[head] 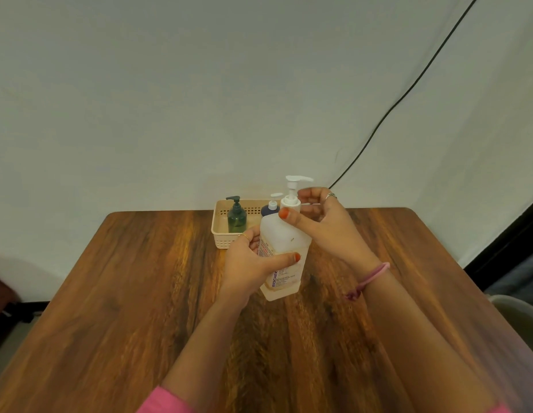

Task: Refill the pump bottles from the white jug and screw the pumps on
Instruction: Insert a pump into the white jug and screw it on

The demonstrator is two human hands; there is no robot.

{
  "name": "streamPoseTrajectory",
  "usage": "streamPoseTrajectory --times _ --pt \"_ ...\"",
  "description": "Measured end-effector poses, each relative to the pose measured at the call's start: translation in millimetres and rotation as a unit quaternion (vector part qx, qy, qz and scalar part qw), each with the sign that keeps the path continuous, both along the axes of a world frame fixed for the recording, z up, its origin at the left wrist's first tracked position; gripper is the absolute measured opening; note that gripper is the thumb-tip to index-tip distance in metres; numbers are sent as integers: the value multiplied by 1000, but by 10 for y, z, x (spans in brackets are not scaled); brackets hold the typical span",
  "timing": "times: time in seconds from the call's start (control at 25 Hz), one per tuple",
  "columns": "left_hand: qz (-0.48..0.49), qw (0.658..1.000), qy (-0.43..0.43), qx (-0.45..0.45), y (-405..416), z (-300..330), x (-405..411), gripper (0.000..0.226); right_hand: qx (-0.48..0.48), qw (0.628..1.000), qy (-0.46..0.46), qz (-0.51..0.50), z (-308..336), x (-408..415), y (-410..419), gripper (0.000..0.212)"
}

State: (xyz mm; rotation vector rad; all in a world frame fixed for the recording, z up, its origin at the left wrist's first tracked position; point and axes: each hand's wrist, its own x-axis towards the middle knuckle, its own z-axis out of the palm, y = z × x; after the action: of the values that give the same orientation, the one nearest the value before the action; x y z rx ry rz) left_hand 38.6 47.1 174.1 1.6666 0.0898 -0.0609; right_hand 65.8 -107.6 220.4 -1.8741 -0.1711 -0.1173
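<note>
Right hand [325, 222]: thumb and curled fingers pinch the collar of the white plastic pump head [292, 192], which sits on the neck of the large translucent white labelled bottle [284, 248]. Left hand [253, 263]: fingers and thumb wrapped round the bottle's body at the label, holding it upright; whether its base touches the table cannot be told. The bottle is over the brown wood-grain table [140, 293], just in front of the beige perforated plastic basket [220, 231]. Inside the basket stand a dark green pump bottle [237, 217] and, partly hidden behind the large bottle, a dark blue pump bottle [269, 207] with white pump. A pink cord bracelet [369, 278] circles the right wrist. A black cable [408, 93] runs down the pale wall [170, 99].
</note>
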Motion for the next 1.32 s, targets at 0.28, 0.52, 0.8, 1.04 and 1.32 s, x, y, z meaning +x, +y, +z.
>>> streamPoseTrajectory --times 0.28,0.52,0.8,1.04,1.32 --pt "-3 1000 2 -6 2 -24 26 77 41 998 -39 -13 9 -60 64 37" --pt "-6 1000 -6 -21 -14 9 -3 72 64 996 -41 -56 34 -60 88 38" --pt "2 1000 -9 -17 1 15 -16 70 -28 999 10 33 119 -76 -20 61" --pt "5 1000 -8 -2 -20 -22 -3 75 35 999 3 -28 18 -110 80 52" --pt "6 1000 -17 2 -31 -38 -11 75 49 997 42 29 14 -81 6 42"
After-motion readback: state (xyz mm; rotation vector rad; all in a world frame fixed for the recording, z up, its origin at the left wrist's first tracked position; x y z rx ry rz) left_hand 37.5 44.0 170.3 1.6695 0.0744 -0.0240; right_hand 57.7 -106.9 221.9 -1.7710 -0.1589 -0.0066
